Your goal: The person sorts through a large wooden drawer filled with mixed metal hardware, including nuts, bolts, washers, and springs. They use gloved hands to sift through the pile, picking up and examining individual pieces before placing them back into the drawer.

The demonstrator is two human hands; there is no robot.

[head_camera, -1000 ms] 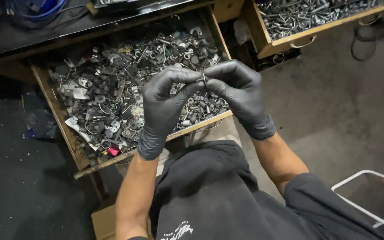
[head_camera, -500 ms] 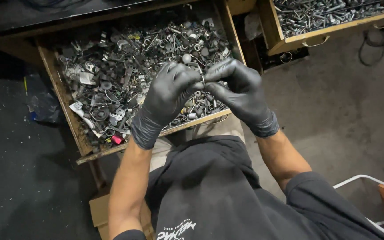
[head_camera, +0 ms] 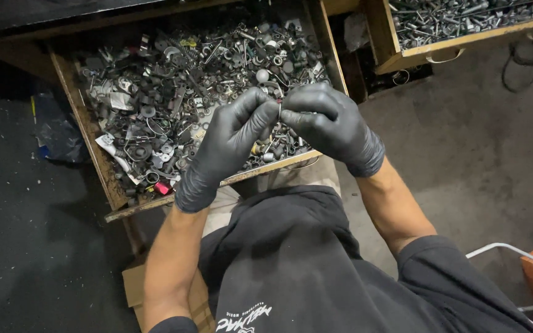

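The fingers (head_camera: 265,116) of the left hand (head_camera: 229,139) and those of the right hand (head_camera: 331,123) meet tip to tip over the open drawer (head_camera: 103,179), both pinched shut on a small metal ring (head_camera: 280,110), thin and seen edge-on, so I cannot tell if it is a washer or a clip. Both hands wear black gloves, and the ring sits between the two pinches, held in the air just above the front of the drawer, clear of the heap below

Under the hands lies a deep jumble of scrap parts (head_camera: 174,105): washers, springs, rings, brackets, a pale ball, a small red piece (head_camera: 163,190) near the front corner. The drawer is wooden and pulled well out from under a dark bench (head_camera: 44,15). To the right a second drawer (head_camera: 402,58), full of bolts and screws, stands open too. Grey floor (head_camera: 464,154) spreads beyond it, with a white wire frame (head_camera: 507,250) at the lower right

To my eye, such a small piece handled in gloves wants a light, steady pinch at the very fingertips, one hand holding while the other turns it. Keeping it over the drawer seems wise: a slip would drop it into the heap and not onto the floor, though it would be hard to find again among so many like parts
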